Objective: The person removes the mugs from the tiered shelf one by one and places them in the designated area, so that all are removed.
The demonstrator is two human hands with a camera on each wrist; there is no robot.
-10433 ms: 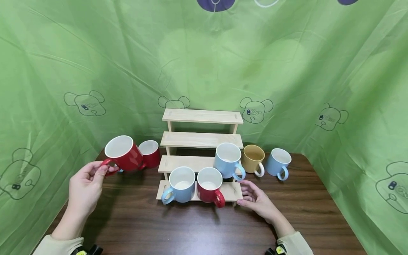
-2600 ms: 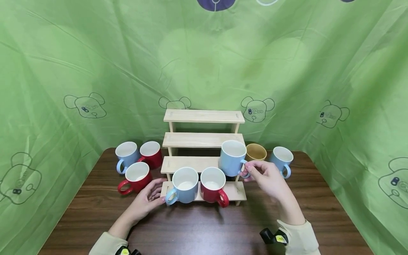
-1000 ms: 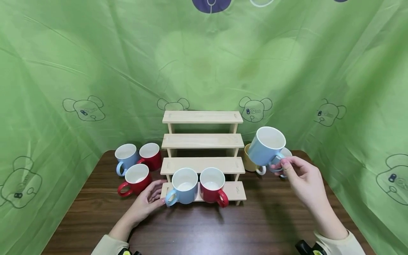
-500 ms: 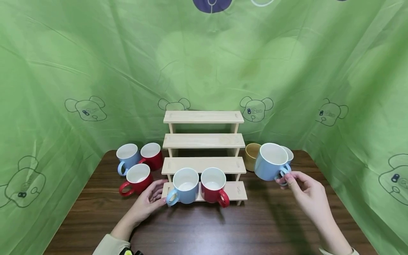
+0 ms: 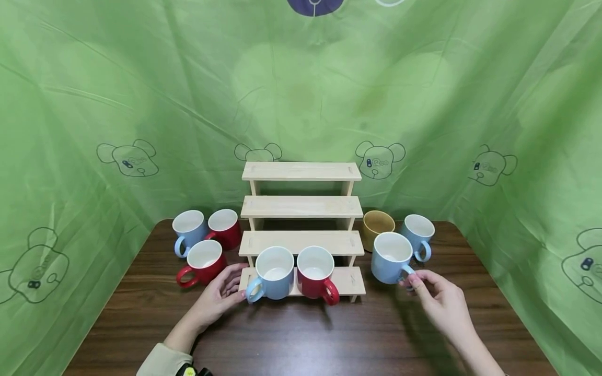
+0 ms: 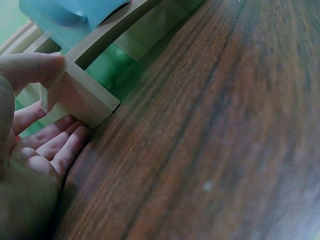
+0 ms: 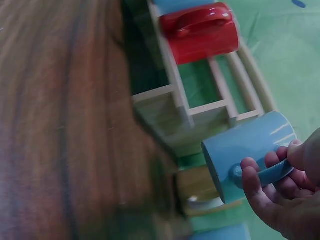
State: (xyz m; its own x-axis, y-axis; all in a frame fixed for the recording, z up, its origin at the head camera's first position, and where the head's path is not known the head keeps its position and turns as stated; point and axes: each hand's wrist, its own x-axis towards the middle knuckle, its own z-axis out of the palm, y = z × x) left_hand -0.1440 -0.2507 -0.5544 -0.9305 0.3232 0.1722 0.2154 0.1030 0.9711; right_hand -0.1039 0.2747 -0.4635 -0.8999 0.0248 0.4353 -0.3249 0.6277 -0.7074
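Observation:
My right hand (image 5: 444,305) pinches the handle of a light blue mug (image 5: 389,261), white inside, just right of the stepped wooden rack (image 5: 302,208). In the right wrist view, fingers curl round the handle of that mug (image 7: 245,155); whether its base touches the table cannot be made out. My left hand (image 5: 217,296) holds the left end of the rack's lowest shelf, thumb at the front corner and fingers at the side, as the left wrist view of the shelf end (image 6: 82,95) shows. On that shelf stand a light blue mug (image 5: 275,274) and a red mug (image 5: 314,274).
Left of the rack, a light blue mug (image 5: 190,230) and two red mugs, one behind (image 5: 227,230) and one in front (image 5: 207,265), stand on the dark wooden table (image 5: 291,339). A yellow mug (image 5: 373,230) and another light blue mug (image 5: 416,235) stand back right. Green cloth (image 5: 301,104) surrounds the table.
The light blue mug has gone from the rack's second-lowest shelf to the right, then down and forward, in my right hand. Earlier, my left hand set down a red mug and moved to the rack.

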